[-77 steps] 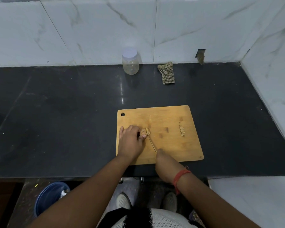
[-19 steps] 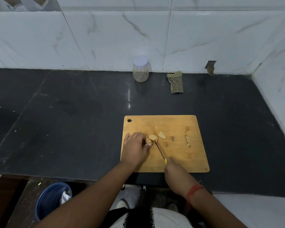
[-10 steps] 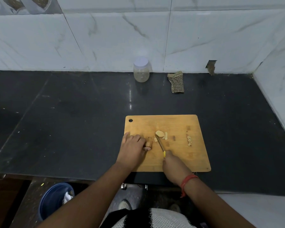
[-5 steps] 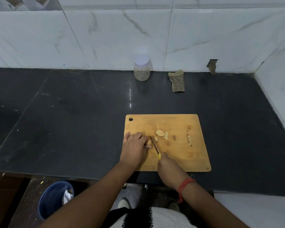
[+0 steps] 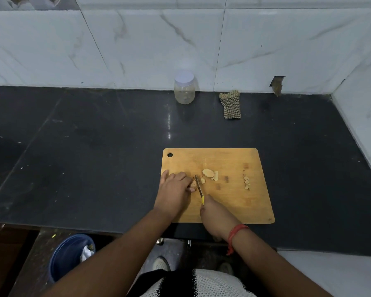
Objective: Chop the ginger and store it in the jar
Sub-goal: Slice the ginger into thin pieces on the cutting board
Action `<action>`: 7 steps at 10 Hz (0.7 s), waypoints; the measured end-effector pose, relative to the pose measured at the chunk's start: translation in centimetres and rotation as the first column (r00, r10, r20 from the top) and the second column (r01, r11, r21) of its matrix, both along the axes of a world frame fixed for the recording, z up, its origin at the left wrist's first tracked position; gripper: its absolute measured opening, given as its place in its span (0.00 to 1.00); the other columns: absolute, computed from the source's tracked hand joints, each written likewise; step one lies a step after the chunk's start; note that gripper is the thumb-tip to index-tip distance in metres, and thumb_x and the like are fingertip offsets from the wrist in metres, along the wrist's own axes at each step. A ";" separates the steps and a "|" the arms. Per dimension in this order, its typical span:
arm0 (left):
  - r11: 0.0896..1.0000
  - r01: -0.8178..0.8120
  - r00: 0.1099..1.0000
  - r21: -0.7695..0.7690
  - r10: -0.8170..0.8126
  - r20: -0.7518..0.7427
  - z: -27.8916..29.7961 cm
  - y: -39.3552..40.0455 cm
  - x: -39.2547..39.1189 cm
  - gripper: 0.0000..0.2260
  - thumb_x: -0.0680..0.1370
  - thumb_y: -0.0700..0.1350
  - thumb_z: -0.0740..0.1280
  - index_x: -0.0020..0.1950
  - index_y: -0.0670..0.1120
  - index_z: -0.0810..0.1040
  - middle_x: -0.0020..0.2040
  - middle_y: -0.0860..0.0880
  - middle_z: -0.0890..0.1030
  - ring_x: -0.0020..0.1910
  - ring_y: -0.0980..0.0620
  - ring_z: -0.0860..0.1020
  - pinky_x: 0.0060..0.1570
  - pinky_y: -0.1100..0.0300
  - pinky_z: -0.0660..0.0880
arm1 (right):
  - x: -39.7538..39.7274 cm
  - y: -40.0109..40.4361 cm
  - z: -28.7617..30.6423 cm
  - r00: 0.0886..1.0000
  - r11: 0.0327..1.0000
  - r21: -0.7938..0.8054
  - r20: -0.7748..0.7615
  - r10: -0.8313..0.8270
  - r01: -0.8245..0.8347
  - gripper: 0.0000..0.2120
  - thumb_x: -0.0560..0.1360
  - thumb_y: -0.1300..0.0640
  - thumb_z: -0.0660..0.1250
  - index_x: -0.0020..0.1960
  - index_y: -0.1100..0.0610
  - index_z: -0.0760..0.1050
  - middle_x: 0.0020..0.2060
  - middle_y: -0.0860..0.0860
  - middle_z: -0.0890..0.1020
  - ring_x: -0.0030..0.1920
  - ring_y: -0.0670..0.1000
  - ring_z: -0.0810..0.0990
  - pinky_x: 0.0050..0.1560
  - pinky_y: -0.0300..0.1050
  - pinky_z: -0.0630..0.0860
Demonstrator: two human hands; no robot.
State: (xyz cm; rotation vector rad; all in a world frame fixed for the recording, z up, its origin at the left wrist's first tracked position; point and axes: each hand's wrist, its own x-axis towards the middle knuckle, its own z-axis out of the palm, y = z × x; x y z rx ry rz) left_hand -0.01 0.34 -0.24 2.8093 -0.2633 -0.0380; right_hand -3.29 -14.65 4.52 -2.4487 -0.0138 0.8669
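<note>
A wooden cutting board lies on the black counter. My left hand pins a small piece of ginger near the board's left side. My right hand grips a small knife with a yellow handle; its blade stands against the ginger's right face. Cut ginger slices lie just right of the blade, and small chopped bits sit farther right. A clear jar with a white lid on stands at the back wall.
A checked cloth lies right of the jar by the wall. A blue bucket sits on the floor below the counter's front edge. White marble walls close the back and the right side.
The knife went from beside the loose slices back left to the held ginger. A small extra slice now lies by the blade. My left hand has stayed on the ginger.
</note>
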 end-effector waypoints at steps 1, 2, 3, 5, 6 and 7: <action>1.000 0.006 1.000 -0.018 -0.005 0.016 -0.1 0.0 0.0 0.08 0.80 0.48 0.67 0.57 0.50 0.82 0.53 0.53 0.79 0.53 0.49 0.77 0.75 0.44 0.57 | 0.6 0.3 0.0 1.000 1.000 0.011 -0.021 -0.014 0.014 0.10 0.81 0.61 0.52 0.60 0.59 0.66 0.37 0.51 0.72 0.35 0.48 0.72 0.29 0.41 0.64; 0.999 -0.006 0.999 -0.042 0.008 0.033 -0.3 0.0 0.0 0.05 0.79 0.46 0.69 0.54 0.49 0.82 0.50 0.53 0.79 0.51 0.48 0.77 0.74 0.43 0.60 | 0.9 0.3 0.3 1.000 1.000 0.022 -0.026 0.016 -0.016 0.13 0.81 0.62 0.52 0.64 0.62 0.65 0.44 0.56 0.77 0.42 0.54 0.77 0.36 0.41 0.70; 0.998 -0.009 0.999 -0.054 0.012 0.052 -0.6 -0.1 -0.1 0.04 0.77 0.43 0.70 0.51 0.49 0.82 0.48 0.52 0.80 0.48 0.48 0.77 0.72 0.41 0.63 | 0.9 0.0 0.2 0.997 0.998 -0.012 0.046 0.065 -0.065 0.15 0.81 0.61 0.52 0.67 0.64 0.64 0.56 0.62 0.77 0.48 0.58 0.77 0.43 0.43 0.71; 0.997 0.002 0.997 -0.075 0.005 0.083 -0.7 0.0 -0.2 0.04 0.76 0.41 0.70 0.50 0.48 0.82 0.47 0.52 0.80 0.45 0.47 0.77 0.67 0.38 0.68 | -2.1 -0.8 0.3 0.888 0.891 -0.230 0.159 0.430 -0.390 0.20 0.82 0.56 0.46 0.49 0.50 0.77 0.30 0.43 0.67 0.28 0.41 0.62 0.32 0.26 0.59; 0.996 0.000 0.995 -0.091 0.009 0.102 -0.8 -0.1 -0.2 0.03 0.76 0.40 0.71 0.48 0.48 0.81 0.46 0.52 0.79 0.43 0.48 0.75 0.64 0.38 0.70 | -2.9 -1.5 0.9 0.581 0.462 -0.450 -0.170 0.796 -0.764 0.09 0.81 0.56 0.58 0.51 0.52 0.77 0.33 0.48 0.70 0.33 0.49 0.67 0.50 0.44 0.69; 0.992 -0.012 0.994 -0.122 0.026 0.110 -1.1 -0.1 -0.2 0.03 0.76 0.41 0.71 0.48 0.48 0.81 0.46 0.53 0.78 0.42 0.53 0.69 0.64 0.39 0.70 | -3.4 -2.3 1.2 0.549 0.353 -0.588 -0.190 0.814 -0.728 0.05 0.80 0.57 0.61 0.50 0.54 0.76 0.38 0.49 0.75 0.41 0.51 0.73 0.60 0.54 0.70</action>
